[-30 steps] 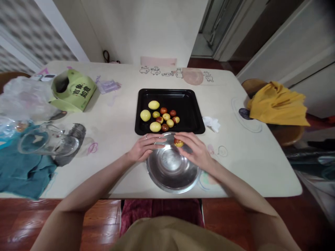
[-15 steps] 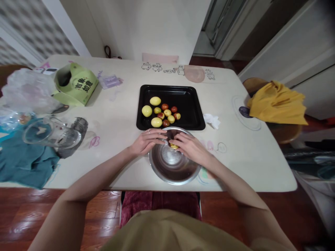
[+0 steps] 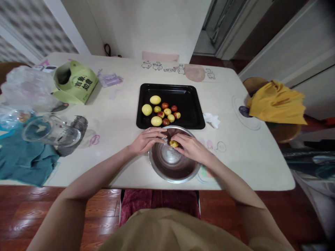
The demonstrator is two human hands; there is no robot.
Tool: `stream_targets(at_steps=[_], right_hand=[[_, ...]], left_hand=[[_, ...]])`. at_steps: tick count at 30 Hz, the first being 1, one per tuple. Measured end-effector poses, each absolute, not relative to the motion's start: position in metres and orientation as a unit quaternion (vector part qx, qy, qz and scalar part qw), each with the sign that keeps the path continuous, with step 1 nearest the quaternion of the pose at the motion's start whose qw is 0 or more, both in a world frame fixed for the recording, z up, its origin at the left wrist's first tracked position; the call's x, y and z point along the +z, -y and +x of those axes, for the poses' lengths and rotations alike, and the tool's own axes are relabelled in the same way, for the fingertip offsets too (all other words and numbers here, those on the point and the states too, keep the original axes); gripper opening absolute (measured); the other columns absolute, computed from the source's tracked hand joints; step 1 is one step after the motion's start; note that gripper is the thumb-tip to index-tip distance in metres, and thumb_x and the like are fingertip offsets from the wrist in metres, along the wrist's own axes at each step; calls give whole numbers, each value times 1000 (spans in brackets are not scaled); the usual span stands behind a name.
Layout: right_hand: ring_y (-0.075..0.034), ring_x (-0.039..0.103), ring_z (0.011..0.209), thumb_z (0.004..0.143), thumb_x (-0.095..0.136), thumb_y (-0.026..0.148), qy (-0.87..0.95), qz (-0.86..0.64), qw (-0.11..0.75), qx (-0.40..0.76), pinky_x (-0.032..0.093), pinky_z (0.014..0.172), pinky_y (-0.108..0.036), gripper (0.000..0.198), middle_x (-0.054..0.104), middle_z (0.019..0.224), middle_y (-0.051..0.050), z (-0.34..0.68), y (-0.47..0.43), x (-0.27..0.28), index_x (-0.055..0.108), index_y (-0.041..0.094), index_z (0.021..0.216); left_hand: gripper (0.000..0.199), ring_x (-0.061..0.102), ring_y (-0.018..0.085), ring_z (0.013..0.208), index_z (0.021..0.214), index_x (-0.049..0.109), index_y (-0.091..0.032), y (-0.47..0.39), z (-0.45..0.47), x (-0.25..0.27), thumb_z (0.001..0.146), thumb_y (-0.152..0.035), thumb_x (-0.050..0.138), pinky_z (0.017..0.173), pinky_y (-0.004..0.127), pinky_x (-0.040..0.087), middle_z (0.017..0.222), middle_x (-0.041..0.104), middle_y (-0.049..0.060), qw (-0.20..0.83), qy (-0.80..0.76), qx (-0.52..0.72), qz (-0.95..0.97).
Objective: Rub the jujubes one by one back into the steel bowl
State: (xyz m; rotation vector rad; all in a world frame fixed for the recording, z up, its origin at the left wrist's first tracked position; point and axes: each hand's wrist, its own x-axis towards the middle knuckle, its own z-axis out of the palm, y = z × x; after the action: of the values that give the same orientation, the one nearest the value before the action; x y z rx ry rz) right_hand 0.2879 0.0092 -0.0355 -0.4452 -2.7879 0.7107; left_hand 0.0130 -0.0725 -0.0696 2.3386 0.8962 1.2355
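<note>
A steel bowl (image 3: 172, 174) stands near the table's front edge, close below the tray. Inside its upper part, my right hand (image 3: 190, 146) has its fingers closed on a yellow-brown jujube (image 3: 173, 143). My left hand (image 3: 149, 141) reaches over the bowl's upper left rim with its fingers stretched out, and nothing shows in it. Just behind the bowl lies a black baking tray (image 3: 187, 104). Several red and yellow-green jujubes (image 3: 167, 112) and three yellow lemons (image 3: 156, 121) are grouped in the tray's left half.
At the left are a glass pitcher (image 3: 52, 130), a teal cloth (image 3: 28, 158), a green box (image 3: 75, 83) and a clear plastic bag (image 3: 28, 87). A crumpled tissue (image 3: 211, 120) lies right of the tray. Yellow cloth (image 3: 277, 103) hangs over a chair at the right.
The jujube in my right hand shows more between the fingers, and the right fingers have shifted slightly around it. My left hand has stayed nearly in place.
</note>
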Motion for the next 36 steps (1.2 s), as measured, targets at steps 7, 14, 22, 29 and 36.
stream_targets(at_steps=[7,14,22,29,36], right_hand=[[-31,68,119,100,53,13,961,-132,128,206,63,101,-52,41,68,124,-12,286,-9,-35,65,25,138],[-31,67,118,100,53,13,966,-135,110,192,62,101,-52,32,69,123,-13,284,-7,-33,63,21,129],[-30,68,119,102,59,18,973,-114,97,178,59,105,-52,35,72,128,-12,284,-9,-33,68,24,135],[-29,68,120,109,58,39,971,-95,126,181,59,104,-49,35,73,128,-10,282,-24,-2,67,27,140],[-32,67,120,110,46,26,936,-233,219,148,57,108,-56,36,71,129,-13,277,-81,-3,68,25,138]], left_hand=[[55,61,29,144,126,77,-20,73,14,-68,117,-42,27,113,50,52,128,79,14,177,-313,440,823],[55,61,29,144,125,77,-20,73,14,-69,117,-42,27,112,49,52,127,79,13,174,-313,438,824],[52,62,29,142,124,78,-21,72,13,-70,116,-38,30,112,49,53,124,80,12,183,-324,435,820],[47,64,27,141,122,75,-20,70,12,-68,116,-33,31,121,50,48,118,81,11,155,-303,413,845],[46,64,28,142,125,74,-20,71,13,-68,116,-33,31,120,50,50,122,80,11,147,-302,409,848]])
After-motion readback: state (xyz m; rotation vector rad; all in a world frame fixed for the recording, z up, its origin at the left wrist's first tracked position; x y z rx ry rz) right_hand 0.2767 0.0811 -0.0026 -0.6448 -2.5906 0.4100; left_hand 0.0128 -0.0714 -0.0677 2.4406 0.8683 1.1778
